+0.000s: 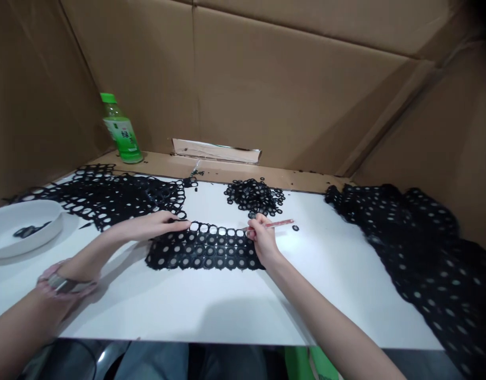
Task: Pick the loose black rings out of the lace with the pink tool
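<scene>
My left hand (158, 225) is at the upper left end of a black ring mesh strip (209, 253), its thumb along the top edge and the mesh's edge between thumb and fingers. The strip lies flat, with pale discs showing in its lower rows and open rings along the top row. My right hand (262, 236) is closed in a pinch on a thin reddish patterned stick (282, 224). The stick's left end is at the right end of the open rings; the exact tip is hard to make out. A pile of small black rings (254, 196) lies just beyond this hand.
More black mesh (120, 198) is spread at the left, and a long dotted black piece (409, 248) hangs over the right edge. A white bowl (48, 221) holds dark pieces. A green bottle (124, 138) stands by the cardboard wall (267, 79). One loose ring (295, 228) lies alone.
</scene>
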The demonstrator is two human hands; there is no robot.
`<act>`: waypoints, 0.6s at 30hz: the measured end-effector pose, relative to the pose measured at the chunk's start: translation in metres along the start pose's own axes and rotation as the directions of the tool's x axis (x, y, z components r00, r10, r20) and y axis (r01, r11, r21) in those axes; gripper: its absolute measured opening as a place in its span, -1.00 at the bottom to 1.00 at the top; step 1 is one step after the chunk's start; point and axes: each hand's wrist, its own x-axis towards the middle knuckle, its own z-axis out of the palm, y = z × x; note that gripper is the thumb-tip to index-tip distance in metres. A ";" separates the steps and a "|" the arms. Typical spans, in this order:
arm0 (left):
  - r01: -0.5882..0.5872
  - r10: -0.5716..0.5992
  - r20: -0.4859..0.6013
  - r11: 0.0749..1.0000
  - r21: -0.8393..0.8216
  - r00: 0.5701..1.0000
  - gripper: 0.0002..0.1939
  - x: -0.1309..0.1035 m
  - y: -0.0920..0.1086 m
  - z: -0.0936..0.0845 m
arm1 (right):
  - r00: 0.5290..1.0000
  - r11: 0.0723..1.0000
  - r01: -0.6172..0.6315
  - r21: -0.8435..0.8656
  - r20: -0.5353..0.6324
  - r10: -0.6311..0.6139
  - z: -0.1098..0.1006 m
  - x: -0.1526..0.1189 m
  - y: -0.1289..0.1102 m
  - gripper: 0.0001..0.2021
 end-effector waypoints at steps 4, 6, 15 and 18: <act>-0.175 0.203 -0.038 0.912 0.371 0.979 -0.41 0.012 0.031 0.020 | 1.000 1.000 0.022 0.015 0.001 -0.022 0.000 -0.003 0.002 -0.66; -0.264 0.282 0.027 0.853 0.451 0.959 -0.39 0.019 0.046 0.041 | 1.000 0.999 0.030 0.016 -0.002 -0.030 0.000 -0.004 0.001 -0.63; -0.358 0.309 0.201 0.885 0.298 0.930 -0.63 0.025 0.055 0.077 | 0.986 0.953 0.100 -0.285 0.159 -0.056 -0.007 -0.002 0.000 -0.66; -0.442 0.390 0.268 0.881 0.169 0.881 -0.67 0.026 0.054 0.076 | 0.983 0.940 0.133 -0.316 0.161 -0.084 -0.011 0.000 0.003 -0.71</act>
